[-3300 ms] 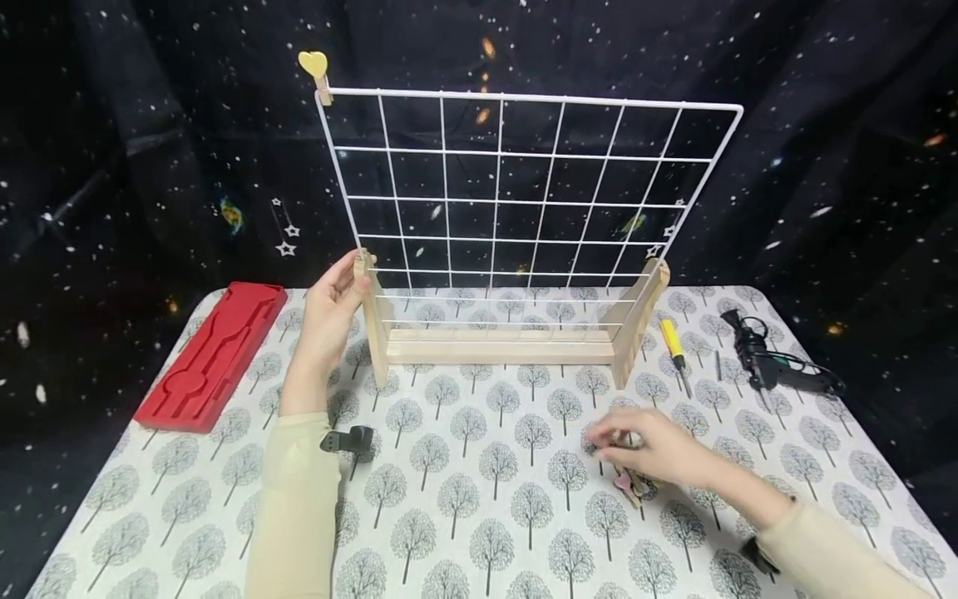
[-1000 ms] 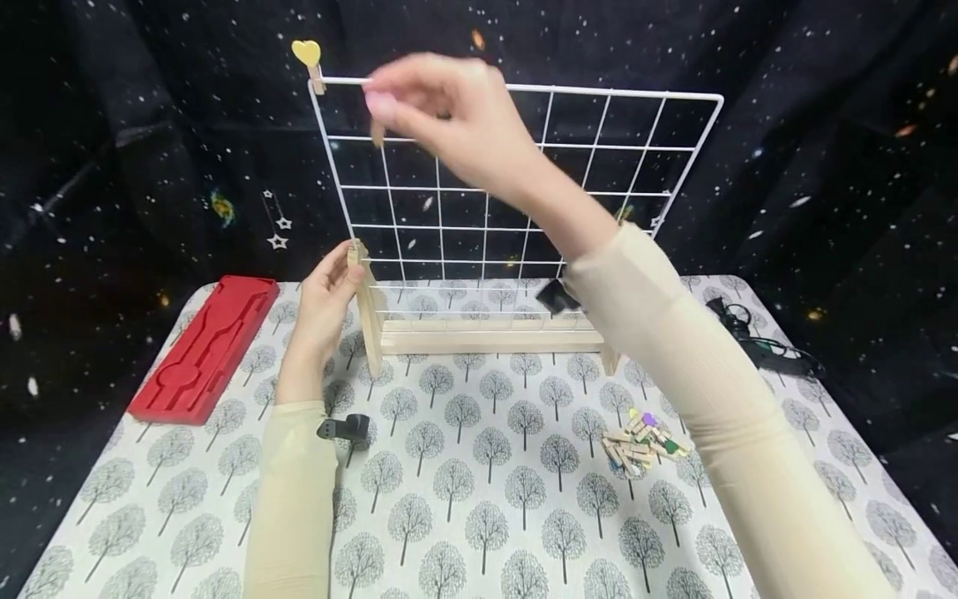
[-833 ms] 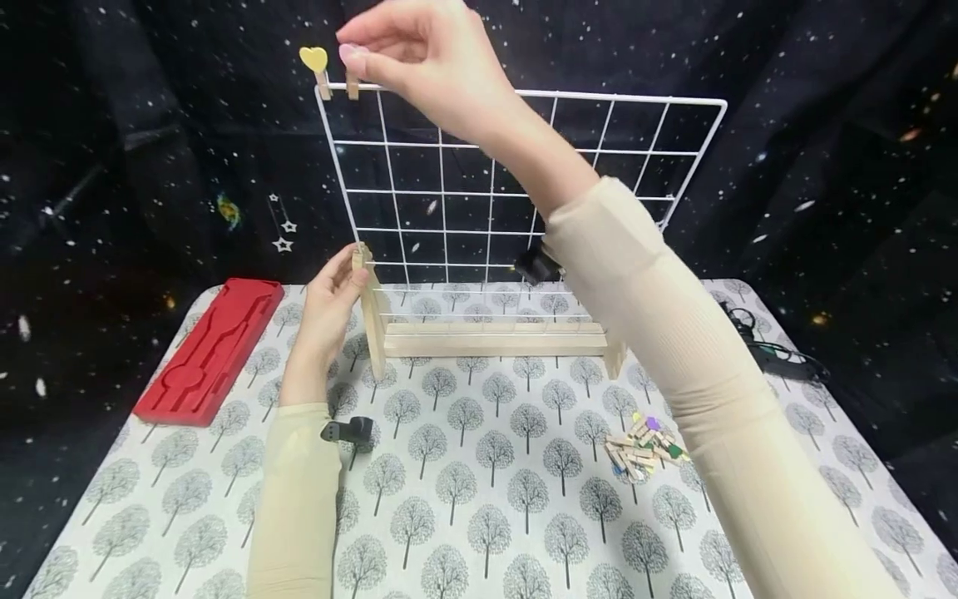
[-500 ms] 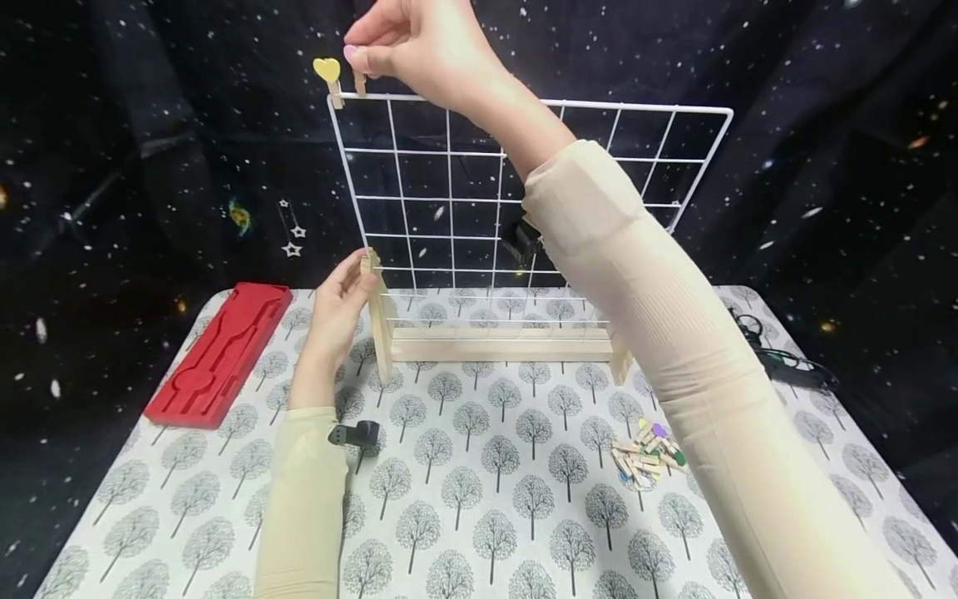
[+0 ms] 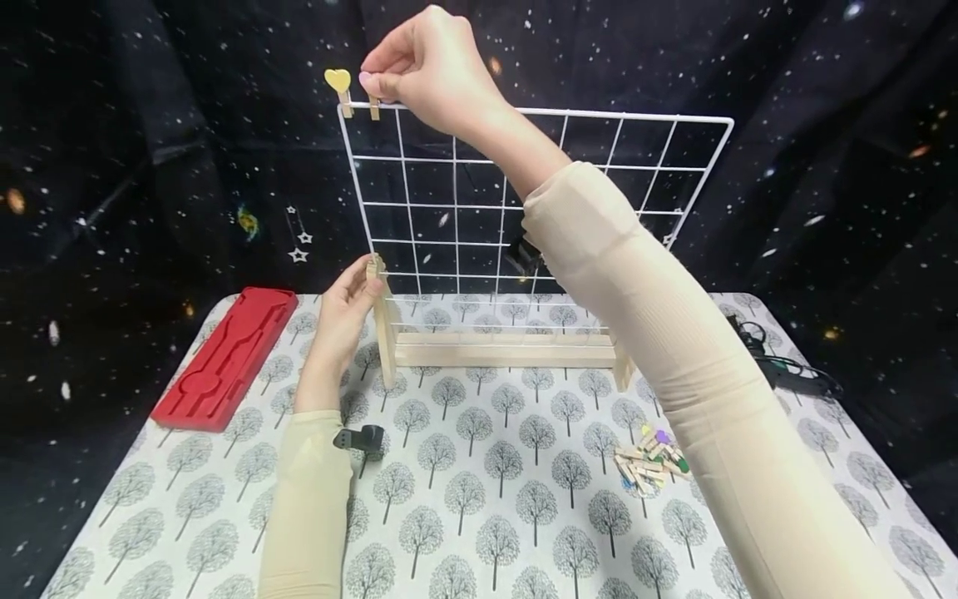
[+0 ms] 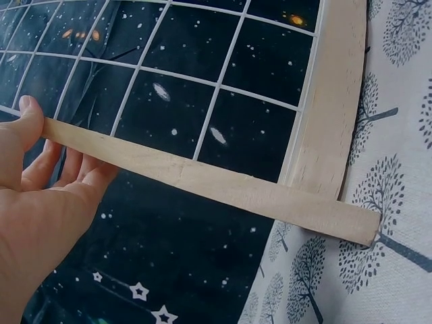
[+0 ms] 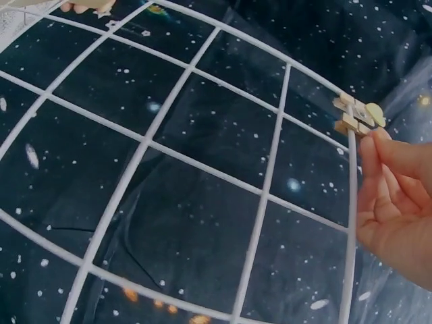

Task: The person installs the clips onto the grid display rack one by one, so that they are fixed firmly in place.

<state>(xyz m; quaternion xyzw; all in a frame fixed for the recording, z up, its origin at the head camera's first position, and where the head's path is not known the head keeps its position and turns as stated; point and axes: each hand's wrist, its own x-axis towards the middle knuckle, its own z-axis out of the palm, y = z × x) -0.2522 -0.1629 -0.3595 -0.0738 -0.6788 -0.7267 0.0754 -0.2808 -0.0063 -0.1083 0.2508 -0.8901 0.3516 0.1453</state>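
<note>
A white wire grid [image 5: 479, 205] stands upright in a wooden stand [image 5: 505, 353]. My left hand [image 5: 346, 309] grips the stand's left upright, thumb on the near side, fingers behind it, as the left wrist view shows on the wooden upright [image 6: 182, 174]. At the grid's top left, my right hand [image 5: 434, 75] pinches a small wooden clothespin [image 5: 375, 108] with a pinkish-purple top, mostly covered by the fingertips. Its jaws sit over the top wire. Just left of it, a clothespin with a yellow heart [image 5: 338, 81] is clipped at the corner; both show close together in the right wrist view.
Several small clothespins with coloured tops lie in a pile [image 5: 649, 462] on the tree-patterned cloth [image 5: 479, 499], right of the middle. A red moulded tray [image 5: 228, 358] lies at the left. A black tool with a cable [image 5: 793, 370] is at the right, partly behind my right sleeve.
My right hand has carried a clothespin from the pile up to the grid's top left and set it on the top wire beside the yellow heart. The left hand keeps its grip on the upright.
</note>
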